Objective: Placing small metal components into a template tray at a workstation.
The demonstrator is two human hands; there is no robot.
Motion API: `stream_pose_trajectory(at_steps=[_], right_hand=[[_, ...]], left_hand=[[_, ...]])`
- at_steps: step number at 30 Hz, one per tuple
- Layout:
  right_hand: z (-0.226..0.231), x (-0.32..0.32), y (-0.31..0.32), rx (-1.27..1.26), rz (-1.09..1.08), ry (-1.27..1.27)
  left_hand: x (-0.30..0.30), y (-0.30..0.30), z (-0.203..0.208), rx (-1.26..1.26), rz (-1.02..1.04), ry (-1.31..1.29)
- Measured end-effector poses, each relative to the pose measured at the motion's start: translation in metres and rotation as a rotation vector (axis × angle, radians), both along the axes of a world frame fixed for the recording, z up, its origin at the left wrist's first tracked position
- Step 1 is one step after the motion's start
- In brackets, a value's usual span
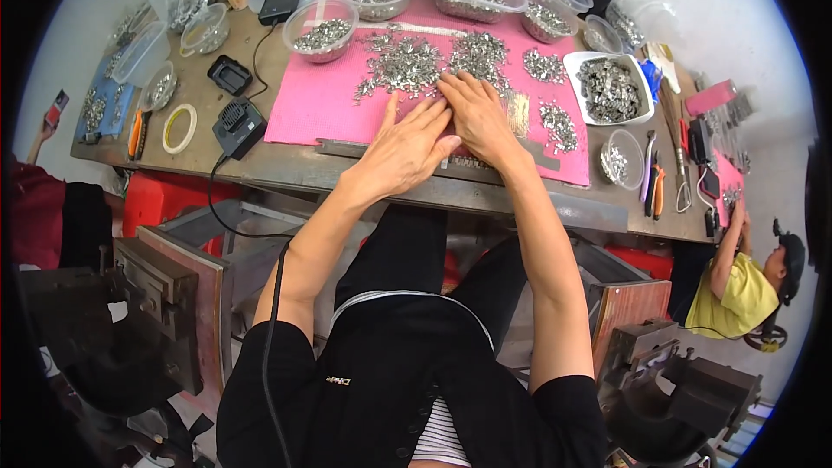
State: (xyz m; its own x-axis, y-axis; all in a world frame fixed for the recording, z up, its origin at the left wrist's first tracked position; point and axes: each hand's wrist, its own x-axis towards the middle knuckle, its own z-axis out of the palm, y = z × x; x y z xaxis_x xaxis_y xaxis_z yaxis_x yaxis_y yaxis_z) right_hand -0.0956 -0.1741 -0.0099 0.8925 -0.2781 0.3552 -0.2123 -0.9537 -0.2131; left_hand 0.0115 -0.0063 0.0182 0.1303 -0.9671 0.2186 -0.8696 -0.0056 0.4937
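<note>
On a pink mat (303, 108) my two hands lie close together, with their fingers overlapping. My left hand (406, 147) is stretched out, palm down, its fingers reaching toward the other hand. My right hand (482, 121) also lies palm down with long fingers; what is under its fingertips is hidden. Just beyond the fingers are a loose pile of small shiny metal pieces (403, 65) and a second pile (479, 52). A metal bar (342, 148) runs along the mat's near edge, partly under my hands, with a row of small metal pieces by my right wrist.
Clear plastic tubs (322, 45) of metal pieces line the back, and a white tray (568, 87) stands right. Orange-handled pliers (659, 195) lie at the right. A tape roll (179, 128) and a black charger (238, 128) sit left. Another person (728, 295) works far right.
</note>
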Motion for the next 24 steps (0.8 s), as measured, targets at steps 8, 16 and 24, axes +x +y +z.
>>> stream_pose_trajectory(at_steps=[8,16,24], right_hand=[[0.021,-0.035,0.008,0.074,0.096,0.043],[0.024,-0.050,0.006,0.187,0.027,-0.207],[0.014,-0.044,0.013,0.235,-0.059,-0.243]], left_hand=[[0.027,-0.007,-0.015,-0.284,0.241,-0.077],[0.043,-0.036,-0.025,-0.351,0.302,-0.151],[0.041,-0.027,-0.021,-0.313,0.273,-0.142]])
